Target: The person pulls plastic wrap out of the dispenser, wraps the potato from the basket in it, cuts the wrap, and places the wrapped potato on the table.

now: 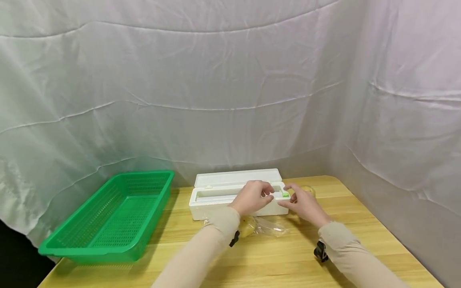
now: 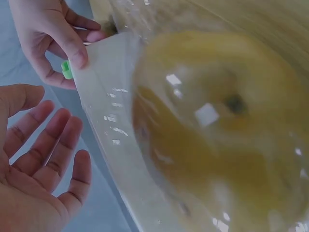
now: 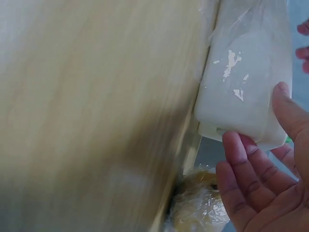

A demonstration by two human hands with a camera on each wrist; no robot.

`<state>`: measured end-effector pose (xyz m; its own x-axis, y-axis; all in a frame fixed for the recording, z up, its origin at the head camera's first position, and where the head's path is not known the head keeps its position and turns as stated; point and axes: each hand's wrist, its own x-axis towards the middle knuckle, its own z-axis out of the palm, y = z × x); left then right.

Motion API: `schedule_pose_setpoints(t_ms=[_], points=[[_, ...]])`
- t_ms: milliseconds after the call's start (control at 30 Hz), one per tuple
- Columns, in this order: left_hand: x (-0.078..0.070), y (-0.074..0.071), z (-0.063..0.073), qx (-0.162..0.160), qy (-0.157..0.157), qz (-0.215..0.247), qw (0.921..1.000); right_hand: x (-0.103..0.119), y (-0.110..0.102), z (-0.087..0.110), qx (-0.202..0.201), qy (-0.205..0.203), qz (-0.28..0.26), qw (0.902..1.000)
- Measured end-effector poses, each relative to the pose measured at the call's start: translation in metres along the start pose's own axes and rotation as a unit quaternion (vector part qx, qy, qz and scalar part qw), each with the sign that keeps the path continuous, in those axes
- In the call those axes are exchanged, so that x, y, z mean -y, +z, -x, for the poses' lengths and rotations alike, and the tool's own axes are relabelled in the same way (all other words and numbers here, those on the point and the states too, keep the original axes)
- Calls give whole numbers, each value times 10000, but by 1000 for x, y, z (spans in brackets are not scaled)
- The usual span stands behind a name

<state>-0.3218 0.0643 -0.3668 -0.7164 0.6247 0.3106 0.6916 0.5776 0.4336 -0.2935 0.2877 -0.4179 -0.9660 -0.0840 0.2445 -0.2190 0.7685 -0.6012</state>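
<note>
A long white cling film dispenser (image 1: 235, 208) stands on the table with its lid (image 1: 237, 177) raised at the back. My right hand (image 1: 304, 204) grips its right end, thumb on the front and fingers round the end, beside the green slider (image 1: 285, 195). Above the dispenser's opening hovers my left hand (image 1: 252, 197), fingers loosely bent and holding nothing, as the left wrist view also shows. In front of the dispenser lies a round yellow fruit (image 2: 217, 140) under clear film (image 1: 268, 227), partly hidden by my left wrist in the head view.
A green slotted plastic basket (image 1: 149, 224) stands at the left of the wooden table (image 1: 273, 264). Another yellow fruit in film (image 3: 195, 205) sits behind my right hand, near the dispenser's right end. Grey cloth (image 1: 216, 100) hangs behind and at the right.
</note>
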Motion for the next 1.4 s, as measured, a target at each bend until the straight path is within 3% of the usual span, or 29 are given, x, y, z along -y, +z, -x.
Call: schedule_pose_setpoints(t_ms=[200,533,900,1400], points=[[-11,16,-17,-90,-62,-92,9999,0,0,3,-38,-44,-145,9999],[-15,34,-30,-251,-693,359,9966,-6,3,3,-205,-145,-204,9995],[-19,40,-34,-314,-1056,178,9937,-10,-1,1,49,-155,-370,9992],[-18,42,-36,-473,-1077,172,9929,-15,-10,-3,388,-516,-606,9961]])
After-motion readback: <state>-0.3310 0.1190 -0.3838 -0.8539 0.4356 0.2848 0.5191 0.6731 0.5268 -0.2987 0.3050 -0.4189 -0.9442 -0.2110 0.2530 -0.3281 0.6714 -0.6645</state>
